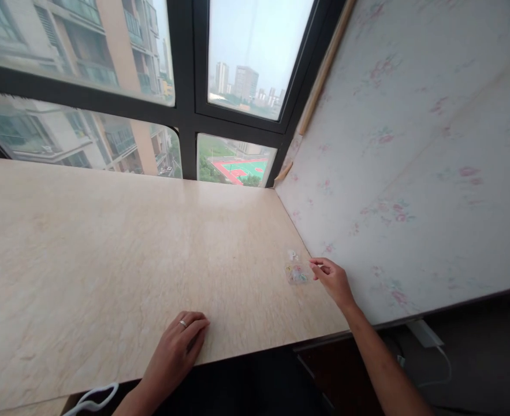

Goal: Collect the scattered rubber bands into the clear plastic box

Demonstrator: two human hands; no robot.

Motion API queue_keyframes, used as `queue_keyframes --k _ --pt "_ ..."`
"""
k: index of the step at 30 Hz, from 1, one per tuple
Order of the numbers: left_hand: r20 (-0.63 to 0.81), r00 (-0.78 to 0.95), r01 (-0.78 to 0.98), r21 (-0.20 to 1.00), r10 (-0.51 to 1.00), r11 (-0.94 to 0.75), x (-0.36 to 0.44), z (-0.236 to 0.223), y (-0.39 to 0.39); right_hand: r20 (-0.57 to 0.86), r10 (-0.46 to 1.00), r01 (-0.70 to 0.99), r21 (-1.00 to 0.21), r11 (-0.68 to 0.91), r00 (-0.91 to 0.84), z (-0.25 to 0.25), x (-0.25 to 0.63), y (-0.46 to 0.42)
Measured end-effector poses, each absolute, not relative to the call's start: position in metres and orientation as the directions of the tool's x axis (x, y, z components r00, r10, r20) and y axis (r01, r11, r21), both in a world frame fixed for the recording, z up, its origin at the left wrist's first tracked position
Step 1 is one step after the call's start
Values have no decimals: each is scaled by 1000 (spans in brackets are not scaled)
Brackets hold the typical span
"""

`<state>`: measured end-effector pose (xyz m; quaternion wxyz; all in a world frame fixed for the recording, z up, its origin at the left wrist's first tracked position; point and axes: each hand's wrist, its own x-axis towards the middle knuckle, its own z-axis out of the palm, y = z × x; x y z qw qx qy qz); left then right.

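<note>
On the beige marble-patterned sill, close to the wall, lies a small clear plastic box [297, 275] with several tiny coloured pieces in it. A small whitish item [292, 255] shows just behind the box; its kind is too small to tell. My right hand [331, 282] is at the box's right edge, thumb and fingers bent into a pinch. Whatever may be between those fingertips is too small to make out. Nearer the sill's front edge rests my left hand [180, 341], a ring on one finger. Its fingers are curled, with the tips meeting the thumb and hiding anything inside.
The sill [107, 248] runs left below dark-framed windows [188, 115]. A flower-patterned wall [410, 173] bounds it on the right. White cord [96, 398] loops at the lower left front edge. A white power strip [424, 333] with a cable lies at lower right.
</note>
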<state>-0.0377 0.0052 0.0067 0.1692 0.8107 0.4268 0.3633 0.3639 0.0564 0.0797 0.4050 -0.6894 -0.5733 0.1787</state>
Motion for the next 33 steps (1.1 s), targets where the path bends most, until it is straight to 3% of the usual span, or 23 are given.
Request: queue_keyframes --k 6,10,15,21,26,33 --pt "467 383 600 530 797 -599 -37 5 5 268 952 799 -600 47 145 61 375 45" --pt "503 382 619 484 775 -619 -36 4 5 307 934 762 -644 65 180 62 375 42" --pt "513 369 655 448 775 -609 -34 5 3 320 947 717 -660 224 -1 59 365 32" --pt "518 299 713 438 802 -548 -29 3 3 257 955 626 -723 292 -148 25 337 16" --pt "517 87 768 510 852 -388 -30 -2 6 178 979 567 -798 205 -103 9 330 16" --pt "363 -102 705 683 926 -190 -34 -8 6 111 991 455 -881 131 -71 8 334 16"
